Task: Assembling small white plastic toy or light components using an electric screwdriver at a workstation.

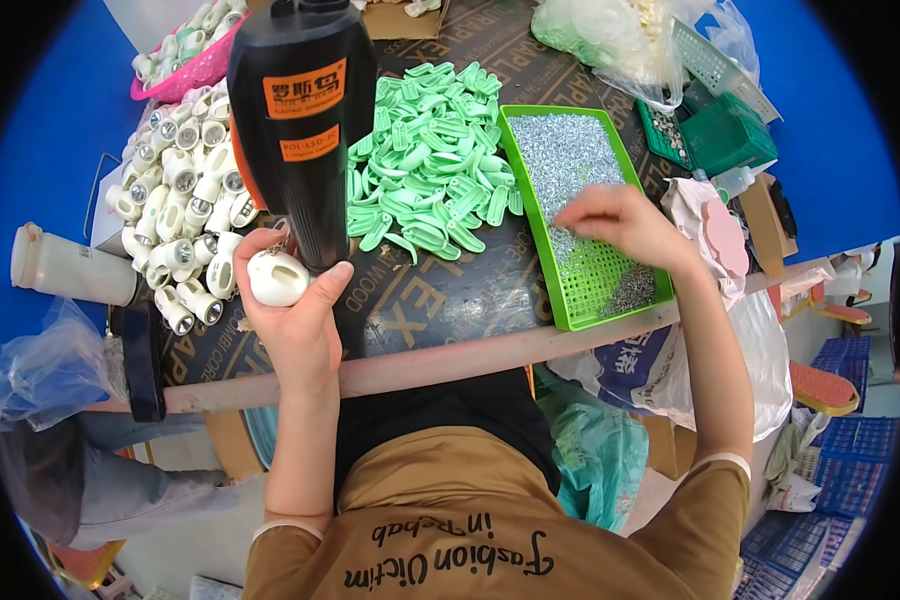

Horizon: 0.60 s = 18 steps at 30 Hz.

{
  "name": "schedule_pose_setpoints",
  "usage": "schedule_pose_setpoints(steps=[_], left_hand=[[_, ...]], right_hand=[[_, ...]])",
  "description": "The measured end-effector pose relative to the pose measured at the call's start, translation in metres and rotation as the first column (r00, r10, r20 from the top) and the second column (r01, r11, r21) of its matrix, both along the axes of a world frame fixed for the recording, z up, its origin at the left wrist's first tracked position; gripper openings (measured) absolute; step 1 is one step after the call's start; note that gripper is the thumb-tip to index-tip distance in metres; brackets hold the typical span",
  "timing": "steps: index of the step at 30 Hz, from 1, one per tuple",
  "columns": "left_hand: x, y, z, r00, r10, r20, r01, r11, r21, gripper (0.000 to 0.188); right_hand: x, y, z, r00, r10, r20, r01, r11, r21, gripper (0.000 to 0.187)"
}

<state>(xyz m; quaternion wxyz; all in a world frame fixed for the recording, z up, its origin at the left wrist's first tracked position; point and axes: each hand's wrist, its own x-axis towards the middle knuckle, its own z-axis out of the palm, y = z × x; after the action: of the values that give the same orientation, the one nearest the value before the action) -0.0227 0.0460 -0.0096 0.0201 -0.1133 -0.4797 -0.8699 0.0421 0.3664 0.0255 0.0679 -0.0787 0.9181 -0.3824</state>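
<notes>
My left hand (297,330) is closed round a small white flashlight (277,279), its slotted handle opening facing up. Just beside it, the tip of a hanging black electric screwdriver (303,80) comes down near my thumb; whether they touch I cannot tell. My right hand (620,220) reaches over a bright green tray (582,297), fingertips pinched together at a layer of small silvery screws (565,145). What they hold, if anything, is hidden. Between the hands, farther back, lies a heap of light green plastic handle pieces (432,150).
Many white flashlights (183,180) are piled at left, beside a pink basket (185,70) holding more. A white cylindrical container (75,265) lies near the left edge. Dark green baskets (720,140), plastic bags (610,45) and a cardboard box (765,225) occupy the right side.
</notes>
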Motion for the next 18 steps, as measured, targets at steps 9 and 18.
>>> schedule_pose_setpoints(steps=[9,18], left_hand=[[0.0,0.002,0.005,1.0,0.03,-0.005,-0.03,1.0,0.009,0.054],[-0.002,0.005,-0.001,1.0,0.014,0.002,-0.014,1.0,0.003,0.055]], right_hand=[[0.026,0.008,0.022,0.937,-0.097,0.335,0.189,0.949,-0.253,0.016],[-0.017,0.015,-0.002,0.981,-0.16,0.106,0.187,0.922,-0.338,0.025]])
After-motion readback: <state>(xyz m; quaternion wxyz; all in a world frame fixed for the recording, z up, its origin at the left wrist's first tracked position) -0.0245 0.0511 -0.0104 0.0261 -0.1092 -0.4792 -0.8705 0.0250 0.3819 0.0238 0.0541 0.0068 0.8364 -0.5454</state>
